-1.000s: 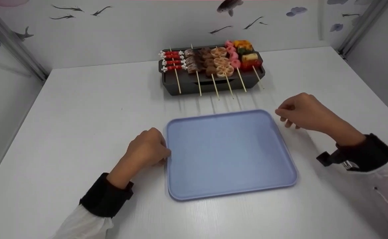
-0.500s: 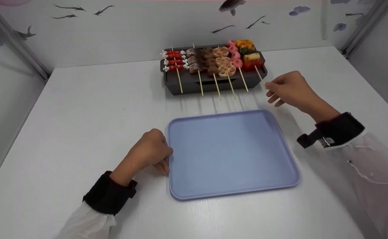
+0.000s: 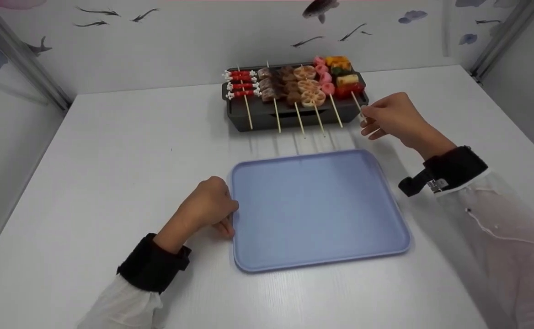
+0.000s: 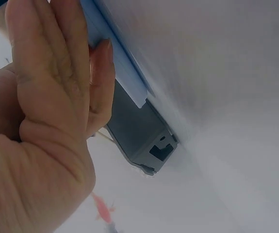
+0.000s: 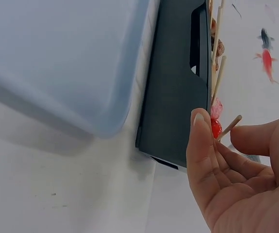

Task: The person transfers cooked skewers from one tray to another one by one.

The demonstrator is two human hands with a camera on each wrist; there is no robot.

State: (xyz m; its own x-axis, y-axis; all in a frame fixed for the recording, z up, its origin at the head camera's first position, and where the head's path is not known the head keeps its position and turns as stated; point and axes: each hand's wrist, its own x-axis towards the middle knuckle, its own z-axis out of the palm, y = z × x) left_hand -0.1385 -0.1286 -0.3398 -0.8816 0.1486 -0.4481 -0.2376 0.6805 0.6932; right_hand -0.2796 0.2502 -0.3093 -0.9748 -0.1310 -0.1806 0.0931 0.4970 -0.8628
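Observation:
My left hand (image 3: 207,203) is at the left side of the blue tray (image 3: 312,214), its fingertips pinching the rim. In the left wrist view that hand (image 4: 57,97) partly covers the tray edge (image 4: 115,53). My right hand (image 3: 392,119) reaches the front right corner of a dark tabletop grill (image 3: 267,119). Its thumb and fingers stand either side of the stick of the vegetable skewer (image 3: 347,87), which carries yellow, green and red pieces. In the right wrist view a gap shows between finger and thumb of this hand (image 5: 241,165), with the stick end (image 5: 234,124) beside the thumb.
Several more skewers lie across the grill: pink rings (image 3: 324,80), lotus root slices (image 3: 312,96), brown chunks (image 3: 293,93) and red-and-white pieces (image 3: 242,86) among them. Their sticks overhang its front. The white table (image 3: 125,151) meets a patterned wall (image 3: 157,55) behind the grill.
My right hand has moved up and left from beside the tray to the rightmost skewer's stick. The left hand stays at the tray's rim, a lower finger now stretched out more.

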